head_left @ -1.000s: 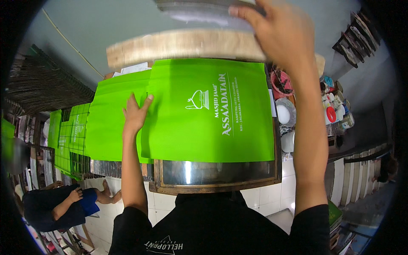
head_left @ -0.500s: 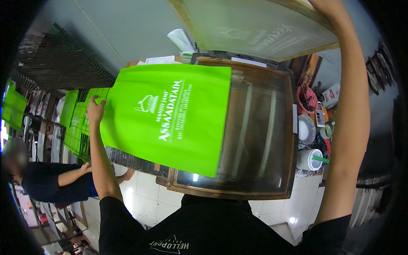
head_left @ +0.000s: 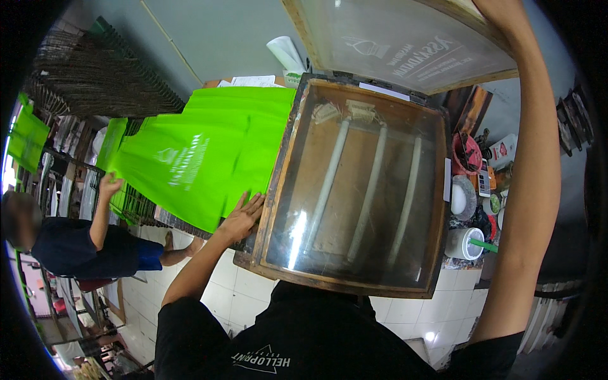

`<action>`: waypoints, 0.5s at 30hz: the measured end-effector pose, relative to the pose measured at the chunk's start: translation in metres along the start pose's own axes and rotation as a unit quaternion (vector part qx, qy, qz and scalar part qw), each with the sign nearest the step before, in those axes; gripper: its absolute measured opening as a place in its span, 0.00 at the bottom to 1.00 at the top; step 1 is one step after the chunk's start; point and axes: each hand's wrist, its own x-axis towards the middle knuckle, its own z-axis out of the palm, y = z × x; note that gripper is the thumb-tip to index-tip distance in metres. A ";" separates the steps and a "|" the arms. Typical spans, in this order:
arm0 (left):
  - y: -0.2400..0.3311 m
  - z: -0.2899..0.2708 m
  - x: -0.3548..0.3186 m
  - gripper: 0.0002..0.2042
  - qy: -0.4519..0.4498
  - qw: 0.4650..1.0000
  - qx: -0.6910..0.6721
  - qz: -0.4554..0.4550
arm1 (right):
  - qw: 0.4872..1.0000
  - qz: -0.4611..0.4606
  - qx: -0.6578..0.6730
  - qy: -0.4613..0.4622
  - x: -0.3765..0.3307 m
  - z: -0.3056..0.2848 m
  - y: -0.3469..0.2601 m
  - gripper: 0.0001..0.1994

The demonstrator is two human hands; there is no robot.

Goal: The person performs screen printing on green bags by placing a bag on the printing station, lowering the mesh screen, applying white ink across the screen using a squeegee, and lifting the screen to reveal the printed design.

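Head view: at the upper right of the frame, the right hand (head_left: 503,24) grips the edge of a raised, wooden-framed pale mesh screen (head_left: 396,47), held up as it was half a second ago. The left hand (head_left: 240,218) has come from the left to the centre, where it lies palm down, fingers slightly spread, on the edge of the plain bright-green fabric sheets (head_left: 253,130). The white-printed green fabric sheet (head_left: 166,171), which then overlapped the glass-topped brown wooden box (head_left: 345,287), now lies left of centre, clear of the glass, near a co-worker's hand (head_left: 111,184). Three pale tubes show inside the box.
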 end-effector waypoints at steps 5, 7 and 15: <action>0.000 -0.016 -0.018 0.31 0.055 0.978 -0.150 -0.137 | 0.999 -0.012 0.001 0.030 0.003 0.011 0.021 0.18; -0.018 -0.015 -0.032 0.28 0.024 0.956 -0.207 -0.205 | 1.000 0.029 -0.009 -0.001 0.007 0.007 0.013 0.17; -0.035 -0.125 -0.011 0.10 0.492 0.486 -0.647 -0.321 | 1.000 -0.005 -0.019 -0.011 -0.006 -0.004 0.004 0.19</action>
